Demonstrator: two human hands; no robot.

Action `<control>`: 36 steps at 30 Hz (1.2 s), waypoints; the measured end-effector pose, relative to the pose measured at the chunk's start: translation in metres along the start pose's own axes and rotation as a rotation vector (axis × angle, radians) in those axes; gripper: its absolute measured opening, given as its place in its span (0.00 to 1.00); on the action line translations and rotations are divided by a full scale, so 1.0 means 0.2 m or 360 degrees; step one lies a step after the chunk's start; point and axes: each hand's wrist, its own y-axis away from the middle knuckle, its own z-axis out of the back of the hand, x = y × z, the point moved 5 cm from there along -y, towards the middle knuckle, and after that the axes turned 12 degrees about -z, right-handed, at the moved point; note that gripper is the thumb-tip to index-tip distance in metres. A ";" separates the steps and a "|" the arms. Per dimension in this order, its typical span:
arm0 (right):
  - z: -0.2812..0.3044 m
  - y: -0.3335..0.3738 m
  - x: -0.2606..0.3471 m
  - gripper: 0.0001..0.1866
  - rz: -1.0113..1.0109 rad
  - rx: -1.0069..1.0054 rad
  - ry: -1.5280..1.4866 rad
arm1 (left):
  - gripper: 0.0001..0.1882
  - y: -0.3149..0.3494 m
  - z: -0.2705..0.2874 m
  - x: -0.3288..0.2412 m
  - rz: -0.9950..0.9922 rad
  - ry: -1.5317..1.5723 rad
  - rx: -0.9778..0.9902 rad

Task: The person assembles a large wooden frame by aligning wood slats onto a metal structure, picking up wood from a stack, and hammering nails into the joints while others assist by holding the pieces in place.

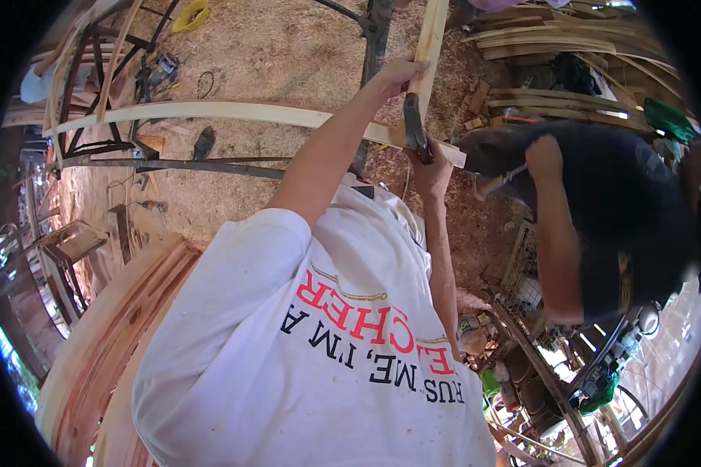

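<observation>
Near the top centre my left hand [405, 76] is closed on the edge of a pale wooden board [433, 35] that runs away from me. Just below it, my right hand [434, 170] grips a dark, narrow hand tool [414, 121], whose exact kind I cannot make out. The tool lies against the spot where that board meets a second long pale board [210, 111], which stretches off to the left. My left forearm crosses over this second board. Its short end [453, 154] shows just right of my right hand.
At the right, a co-worker in dark clothes [630, 210] bends close, with a hand [545, 159] round a slim tool [504, 180]. Stacked boards [576, 39] lie behind. A dark metal frame [203, 165] supports the work. Thick planks [117, 335] stand at my left; a power tool [162, 70] sits on the shavings-strewn ground.
</observation>
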 end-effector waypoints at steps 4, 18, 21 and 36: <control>0.05 0.01 0.00 0.24 0.0339 -0.0130 -0.0260 | 0.24 0.14 0.11 -0.05 0.0142 -0.0116 -0.0180; 0.08 0.26 0.71 0.12 0.0161 0.0417 -0.0165 | 0.21 1.01 0.00 -0.05 0.0240 0.1425 -0.0258; -0.02 0.33 0.72 0.14 0.0245 0.0226 0.0370 | 0.18 1.07 0.01 -0.01 0.0101 0.1443 -0.0367; -0.05 0.52 0.76 0.18 0.0265 0.0162 0.0901 | 0.15 1.14 0.02 0.17 0.0205 0.1661 -0.0509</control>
